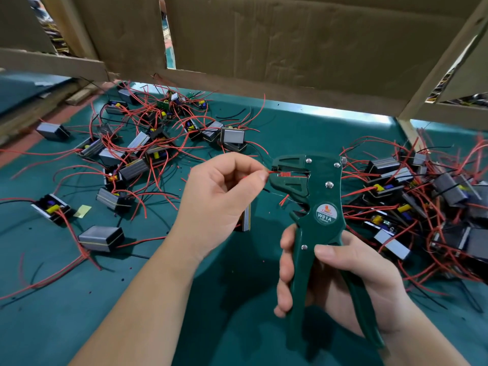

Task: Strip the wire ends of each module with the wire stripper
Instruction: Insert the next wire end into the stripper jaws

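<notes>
My right hand [340, 283] grips the handles of a dark green wire stripper [320, 204], held upright above the table. Its jaws point left. My left hand [219, 199] pinches a red wire [274, 171] between thumb and forefinger and holds its end in the jaws. Below my left hand hangs the wire's module [246, 217], mostly hidden behind the palm. A pile of grey modules with red and black wires [137, 151] lies at the left. Another pile of modules [422, 204] lies at the right.
The table has a green mat [237, 313]. Cardboard sheets on wooden frames [290, 48] close off the back and right side. A small yellow tape piece [82, 210] and bits of stripped insulation lie on the mat.
</notes>
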`<move>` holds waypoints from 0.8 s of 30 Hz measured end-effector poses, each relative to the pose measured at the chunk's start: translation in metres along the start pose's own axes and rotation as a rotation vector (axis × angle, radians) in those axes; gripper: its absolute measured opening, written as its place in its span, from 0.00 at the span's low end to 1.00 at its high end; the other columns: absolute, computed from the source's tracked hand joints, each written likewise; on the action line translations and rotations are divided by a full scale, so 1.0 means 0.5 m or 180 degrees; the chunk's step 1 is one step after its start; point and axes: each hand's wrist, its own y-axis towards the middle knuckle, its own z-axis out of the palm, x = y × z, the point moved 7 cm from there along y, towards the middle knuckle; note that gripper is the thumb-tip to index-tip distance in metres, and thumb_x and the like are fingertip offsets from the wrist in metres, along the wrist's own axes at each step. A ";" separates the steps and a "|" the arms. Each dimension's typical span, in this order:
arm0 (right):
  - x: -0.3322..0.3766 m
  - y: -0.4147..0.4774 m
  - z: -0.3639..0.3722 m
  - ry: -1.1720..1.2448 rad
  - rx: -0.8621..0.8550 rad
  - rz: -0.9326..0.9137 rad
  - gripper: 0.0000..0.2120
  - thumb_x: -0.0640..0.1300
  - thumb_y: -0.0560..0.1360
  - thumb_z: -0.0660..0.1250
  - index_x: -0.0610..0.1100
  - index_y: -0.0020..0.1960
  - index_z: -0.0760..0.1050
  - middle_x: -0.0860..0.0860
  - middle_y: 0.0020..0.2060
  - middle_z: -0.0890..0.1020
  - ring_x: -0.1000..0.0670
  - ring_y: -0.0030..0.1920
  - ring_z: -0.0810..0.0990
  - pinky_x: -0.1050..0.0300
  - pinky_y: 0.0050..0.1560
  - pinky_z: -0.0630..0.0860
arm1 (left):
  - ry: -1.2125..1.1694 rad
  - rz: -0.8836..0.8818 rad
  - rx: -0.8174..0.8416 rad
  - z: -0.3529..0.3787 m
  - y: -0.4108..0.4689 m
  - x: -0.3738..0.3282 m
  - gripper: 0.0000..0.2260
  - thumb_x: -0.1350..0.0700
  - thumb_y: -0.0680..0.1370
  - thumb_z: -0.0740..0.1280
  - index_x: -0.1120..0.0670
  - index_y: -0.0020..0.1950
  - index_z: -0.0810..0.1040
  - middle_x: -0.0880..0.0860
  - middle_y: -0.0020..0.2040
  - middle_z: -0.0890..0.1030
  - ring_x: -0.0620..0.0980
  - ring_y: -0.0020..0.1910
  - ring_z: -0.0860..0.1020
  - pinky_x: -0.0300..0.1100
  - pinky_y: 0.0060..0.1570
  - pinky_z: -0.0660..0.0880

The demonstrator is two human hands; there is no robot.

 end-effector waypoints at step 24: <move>-0.003 -0.006 0.014 0.0263 0.0485 -0.0031 0.15 0.49 0.76 0.67 0.37 0.55 0.75 0.39 0.42 0.80 0.39 0.39 0.81 0.41 0.45 0.77 | -0.0216 0.0266 0.0347 0.024 -0.010 -0.016 0.06 0.56 0.75 0.65 0.46 0.40 0.76 0.47 0.32 0.68 0.43 0.31 0.64 0.38 0.32 0.62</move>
